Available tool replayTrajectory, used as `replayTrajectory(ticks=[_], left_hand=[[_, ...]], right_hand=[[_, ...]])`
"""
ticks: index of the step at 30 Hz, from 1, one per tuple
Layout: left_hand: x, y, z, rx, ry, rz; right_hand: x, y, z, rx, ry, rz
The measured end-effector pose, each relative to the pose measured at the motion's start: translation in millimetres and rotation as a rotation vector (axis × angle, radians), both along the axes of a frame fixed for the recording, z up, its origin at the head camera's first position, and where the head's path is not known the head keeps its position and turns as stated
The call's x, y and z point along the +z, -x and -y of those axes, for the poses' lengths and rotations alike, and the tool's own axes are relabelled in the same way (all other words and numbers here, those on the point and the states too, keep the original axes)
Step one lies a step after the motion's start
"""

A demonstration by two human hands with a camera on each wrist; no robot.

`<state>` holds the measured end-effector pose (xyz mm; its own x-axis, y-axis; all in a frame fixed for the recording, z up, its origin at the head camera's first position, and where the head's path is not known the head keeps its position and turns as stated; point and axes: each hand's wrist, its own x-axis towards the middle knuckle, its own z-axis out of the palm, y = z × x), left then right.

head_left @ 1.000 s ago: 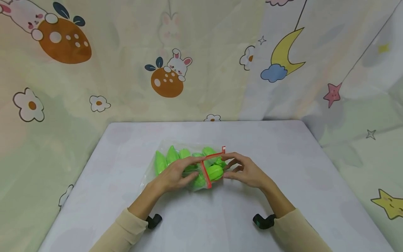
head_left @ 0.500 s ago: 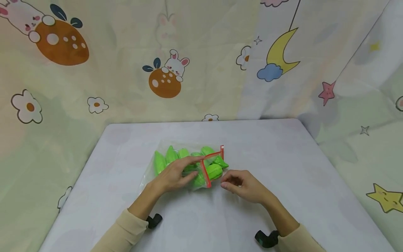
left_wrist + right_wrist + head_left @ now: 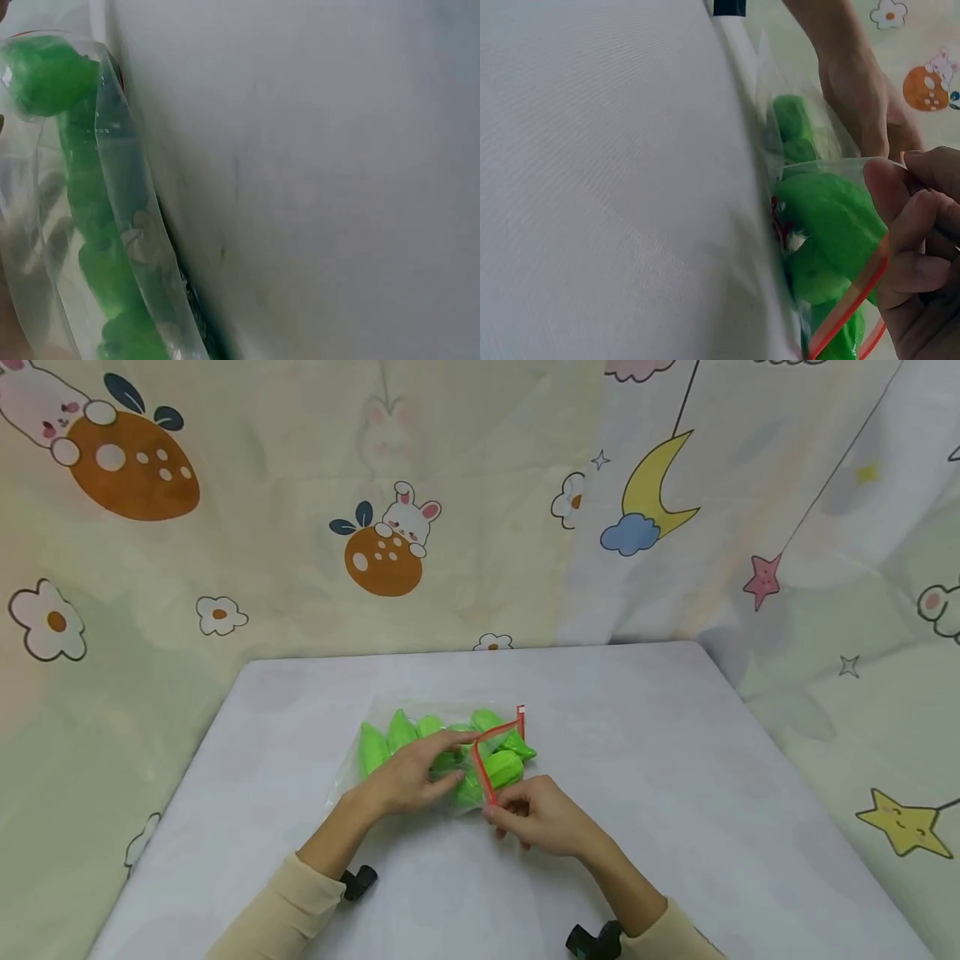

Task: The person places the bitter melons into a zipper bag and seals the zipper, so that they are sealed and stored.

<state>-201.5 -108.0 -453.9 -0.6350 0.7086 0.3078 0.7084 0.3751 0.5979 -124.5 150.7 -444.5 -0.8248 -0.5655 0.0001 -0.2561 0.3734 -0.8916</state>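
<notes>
A clear zip bag [image 3: 484, 772] with a red zip strip lies on the table, holding several glossy green pieces [image 3: 504, 767]; some are pointed, some ribbed, and their exact kind is unclear. My left hand [image 3: 412, 772] rests over the bag's middle, fingers fairly straight, thumb apart from them. At the near end of the zip strip, my right hand [image 3: 542, 814] pinches the bag's edge between thumb and index finger. In the right wrist view that pinch draws up the clear film above a green piece [image 3: 832, 214]. Through the plastic in the left wrist view, the left fingers are blurred.
The white-covered table [image 3: 660, 735] extends on both sides of the bag. A cartoon-printed cloth [image 3: 480, 527] hangs behind it and at its sides. Small black devices [image 3: 596, 941] are worn at both wrists.
My right hand has come away from the bag's right opening, moved down and left, and now pinches the near edge by the zip strip. The left hand keeps its place on the bag.
</notes>
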Motion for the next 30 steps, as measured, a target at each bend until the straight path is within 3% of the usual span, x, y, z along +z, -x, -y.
replayTrajectory(ticks=[5, 11, 18, 22, 26, 30], left_hand=[[10.4, 16.4, -0.5, -0.020, 0.031, 0.071], [32.2, 54.0, -13.5, 0.029, 0.035, 0.088], [49.3, 87.6, -33.9, 0.036, 0.158, 0.122], [49.5, 101.1, -41.8, 0.024, 0.265, 0.189], [42.6, 113.6, -49.2, 0.006, 0.376, 0.227], [35.3, 124.1, -62.3, 0.015, 0.440, 0.278]], right_hand=[[-1.0, 0.4, -5.8, -0.017, 0.005, -0.039], [0.2, 2.2, -15.5, -0.019, -0.005, -0.032], [2.8, 3.5, -13.5, -0.031, -0.004, -0.059], [1.3, 3.9, -6.9, -0.017, -0.006, -0.103], [-1.9, 1.3, -5.2, 0.012, 0.002, -0.114], [-4.0, -0.1, -8.3, -0.007, 0.003, -0.131]])
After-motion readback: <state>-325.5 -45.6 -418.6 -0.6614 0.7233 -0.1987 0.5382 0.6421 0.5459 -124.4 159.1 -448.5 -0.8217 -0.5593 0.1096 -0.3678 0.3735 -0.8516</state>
